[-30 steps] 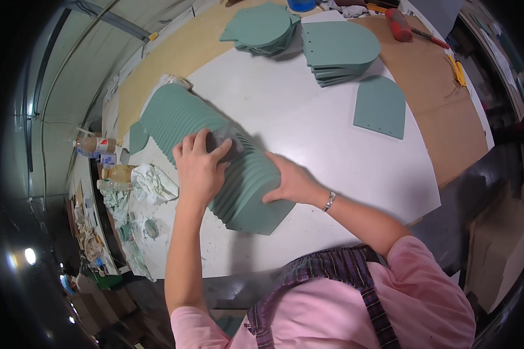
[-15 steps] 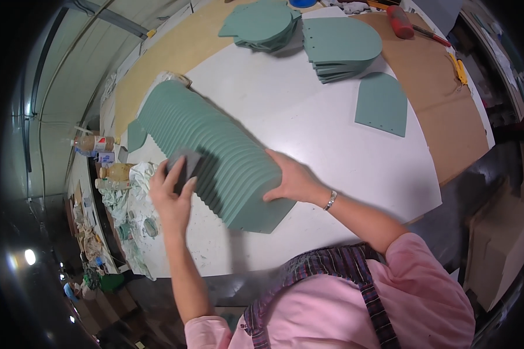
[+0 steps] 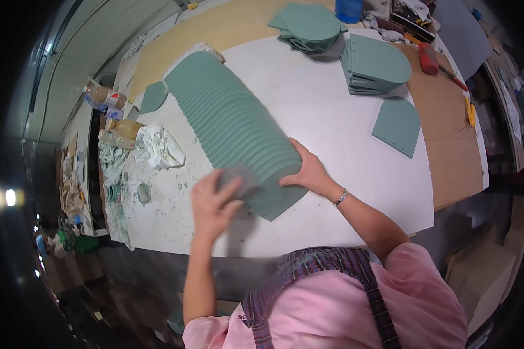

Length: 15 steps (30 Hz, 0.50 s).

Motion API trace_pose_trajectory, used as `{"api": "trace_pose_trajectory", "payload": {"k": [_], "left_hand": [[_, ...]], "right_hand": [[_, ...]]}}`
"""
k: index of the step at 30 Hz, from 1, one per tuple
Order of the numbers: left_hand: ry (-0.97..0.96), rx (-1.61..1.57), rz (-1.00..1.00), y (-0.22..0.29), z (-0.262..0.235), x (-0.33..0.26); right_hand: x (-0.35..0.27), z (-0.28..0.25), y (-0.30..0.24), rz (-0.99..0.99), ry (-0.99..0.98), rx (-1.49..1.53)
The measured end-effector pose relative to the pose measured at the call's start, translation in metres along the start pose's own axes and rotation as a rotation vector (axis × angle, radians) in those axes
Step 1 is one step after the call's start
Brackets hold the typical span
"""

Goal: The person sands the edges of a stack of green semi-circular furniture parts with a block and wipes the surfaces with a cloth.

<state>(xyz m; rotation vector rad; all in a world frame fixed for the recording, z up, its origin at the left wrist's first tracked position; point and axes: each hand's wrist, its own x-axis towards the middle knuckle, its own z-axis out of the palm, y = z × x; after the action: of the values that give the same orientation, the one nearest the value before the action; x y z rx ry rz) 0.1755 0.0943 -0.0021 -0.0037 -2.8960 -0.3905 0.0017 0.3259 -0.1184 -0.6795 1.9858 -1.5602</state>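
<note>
A long row of green round-topped panels (image 3: 233, 110) lies slantwise on the white table, packed face to face with stepped edges. My left hand (image 3: 211, 200) is closed on a grey sanding block (image 3: 241, 180), smeared by motion, against the row's left edge near its close end. At that same end my right hand (image 3: 312, 173) grips the row, its thumb on the nearest panel and its fingers around the right edge. One loose green panel (image 3: 153, 97) lies by the row's far left side.
Two stacks of green panels (image 3: 379, 61) (image 3: 310, 26) stand at the back right, with a single panel (image 3: 397, 127) nearer. Beyond are a red mallet (image 3: 428, 59) and a yellow cutter (image 3: 470, 111). A white cloth (image 3: 159, 147) and bottles (image 3: 124, 129) sit left.
My left hand has slid the sanding block along the row's left edge toward its near end. My right hand keeps its grip. The whole view has shifted somewhat.
</note>
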Motion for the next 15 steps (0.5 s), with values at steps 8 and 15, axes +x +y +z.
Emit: {"api": "trace_pose_trajectory", "payload": {"k": [8,15], "left_hand": [[0.265,-0.037,-0.145,-0.002,-0.001,0.008],[0.357,0.182,-0.402,-0.062,-0.004,0.01]], "right_hand": [[0.0,-0.001,-0.022,0.018,-0.058,0.096],[-0.005,0.005,-0.012,-0.089,0.062,0.043]]}}
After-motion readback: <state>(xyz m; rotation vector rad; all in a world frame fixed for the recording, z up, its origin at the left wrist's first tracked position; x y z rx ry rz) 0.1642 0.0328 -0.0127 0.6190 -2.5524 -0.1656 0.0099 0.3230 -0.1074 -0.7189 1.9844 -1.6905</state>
